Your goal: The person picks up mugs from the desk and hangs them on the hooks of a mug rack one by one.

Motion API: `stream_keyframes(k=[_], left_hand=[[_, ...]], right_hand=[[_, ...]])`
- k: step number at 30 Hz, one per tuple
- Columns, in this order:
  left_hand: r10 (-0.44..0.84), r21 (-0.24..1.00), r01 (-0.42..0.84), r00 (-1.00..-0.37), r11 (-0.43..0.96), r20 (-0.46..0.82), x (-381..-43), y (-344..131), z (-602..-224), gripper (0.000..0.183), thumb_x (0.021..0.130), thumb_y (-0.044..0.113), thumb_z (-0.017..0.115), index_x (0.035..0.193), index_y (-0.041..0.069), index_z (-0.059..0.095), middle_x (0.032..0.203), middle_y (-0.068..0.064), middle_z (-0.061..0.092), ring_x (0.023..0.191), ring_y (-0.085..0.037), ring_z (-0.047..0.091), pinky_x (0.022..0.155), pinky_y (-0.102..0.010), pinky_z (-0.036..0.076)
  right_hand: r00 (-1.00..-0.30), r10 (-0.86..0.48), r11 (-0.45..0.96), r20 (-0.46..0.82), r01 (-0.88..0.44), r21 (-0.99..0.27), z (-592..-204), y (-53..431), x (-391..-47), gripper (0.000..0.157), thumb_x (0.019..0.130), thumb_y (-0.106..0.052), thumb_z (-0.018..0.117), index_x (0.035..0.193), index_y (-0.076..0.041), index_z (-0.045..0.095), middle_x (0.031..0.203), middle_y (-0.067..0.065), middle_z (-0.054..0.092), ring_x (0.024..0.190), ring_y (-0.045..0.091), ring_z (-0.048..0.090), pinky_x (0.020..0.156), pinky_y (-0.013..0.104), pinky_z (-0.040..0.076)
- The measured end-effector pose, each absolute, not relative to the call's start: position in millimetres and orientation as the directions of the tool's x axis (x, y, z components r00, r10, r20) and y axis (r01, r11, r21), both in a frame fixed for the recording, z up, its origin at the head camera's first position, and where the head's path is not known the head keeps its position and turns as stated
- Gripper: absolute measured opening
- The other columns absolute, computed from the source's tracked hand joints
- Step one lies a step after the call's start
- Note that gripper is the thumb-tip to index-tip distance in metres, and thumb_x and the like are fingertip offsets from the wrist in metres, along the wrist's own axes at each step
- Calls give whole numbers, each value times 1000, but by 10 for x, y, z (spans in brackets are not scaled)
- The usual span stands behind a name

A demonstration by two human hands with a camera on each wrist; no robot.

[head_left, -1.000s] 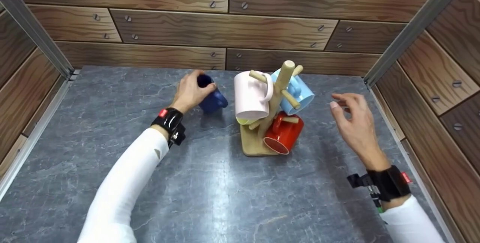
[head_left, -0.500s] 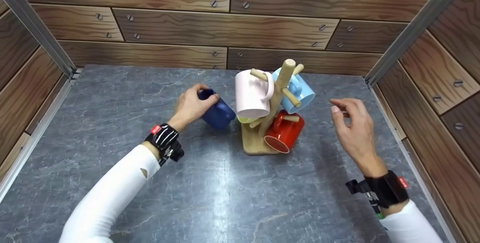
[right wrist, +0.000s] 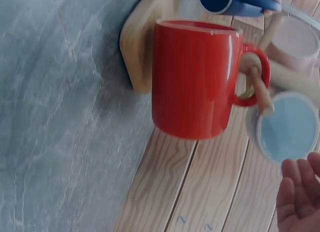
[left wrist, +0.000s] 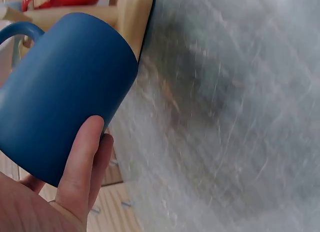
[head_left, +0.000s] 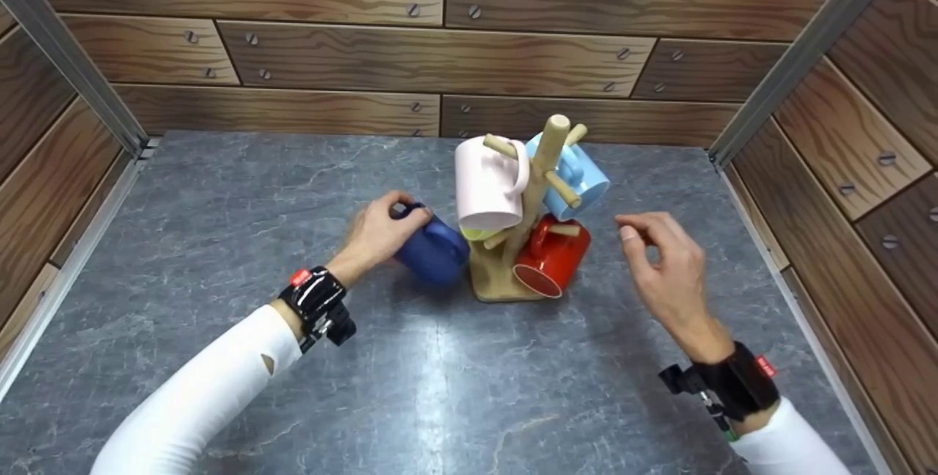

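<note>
A dark blue mug point(head_left: 434, 251) is in my left hand point(head_left: 375, 232), tilted, its handle toward the wooden mug tree point(head_left: 555, 139). My thumb and fingers grip it by the end away from the tree. In the left wrist view, the mug point(left wrist: 75, 86) overlaps a peg and the base of the tree, with fingers point(left wrist: 80, 167) along its side. My right hand point(head_left: 665, 270) is held to the right of the tree, fingers loosely bent, holding nothing. Nearest to it hang a red mug point(head_left: 560, 255) on a lower peg and a light blue mug point(head_left: 585, 183) higher up.
A pale pink mug point(head_left: 484, 185) hangs on the tree's upper left peg, with a yellow-green mug point(head_left: 475, 234) mostly hidden under it. An upper peg point(head_left: 563, 189) points forward, bare. Wood-patterned walls point(head_left: 330, 57) enclose the grey marbled table point(head_left: 352, 402).
My left hand has brought the blue mug toward me and rightward, to the lower left of the tree, tilting it further. My right hand has shifted slightly nearer and leftward.
</note>
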State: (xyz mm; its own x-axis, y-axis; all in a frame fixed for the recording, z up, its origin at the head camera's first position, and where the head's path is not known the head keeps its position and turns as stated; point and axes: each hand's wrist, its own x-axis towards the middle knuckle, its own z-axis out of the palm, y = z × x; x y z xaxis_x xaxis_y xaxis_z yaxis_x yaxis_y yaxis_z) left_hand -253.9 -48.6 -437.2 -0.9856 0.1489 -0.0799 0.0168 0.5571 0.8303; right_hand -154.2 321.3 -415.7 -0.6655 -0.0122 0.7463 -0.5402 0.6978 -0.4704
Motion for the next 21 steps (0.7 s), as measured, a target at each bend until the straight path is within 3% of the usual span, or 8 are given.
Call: stream_keyframes(k=[4,11,17,21], left_hand=[[174,838,9,-979,545,-103,-2448,-438,-4387,45,90,54,65,120,20,67,119,-13,67,102,-31,65,79,-41,57],[212,874,-36,-964,485,-158,-2330,-346,-4415,37,90,50,66,113,21,67,109,-13,67,92,-32,68,63,-46,63],[244,890,-64,-950,451,-192,-2258,-280,-4447,33,89,47,69,111,23,68,107,-12,66,87,-33,69,60,-52,62],[268,895,-74,-940,441,-210,-2227,-253,-4461,34,89,48,70,112,23,68,107,-12,64,89,-33,68,62,-53,62]], right_hand=[[-663,-45,677,747,-571,-465,-4197,3111,-1482,13,92,3,66,100,-1,76,86,7,70,73,10,57,69,14,45],[-659,-213,622,721,-661,-420,-4321,2838,-1414,8,90,2,68,93,-3,73,82,5,70,68,12,59,62,15,48],[-637,-340,580,692,-721,-378,-4398,2569,-1386,12,89,0,74,100,-5,74,92,1,72,76,12,65,68,20,55],[-664,-387,584,639,-713,-387,-4468,2405,-1390,16,91,-6,77,106,-3,75,98,3,74,81,11,67,70,23,57]])
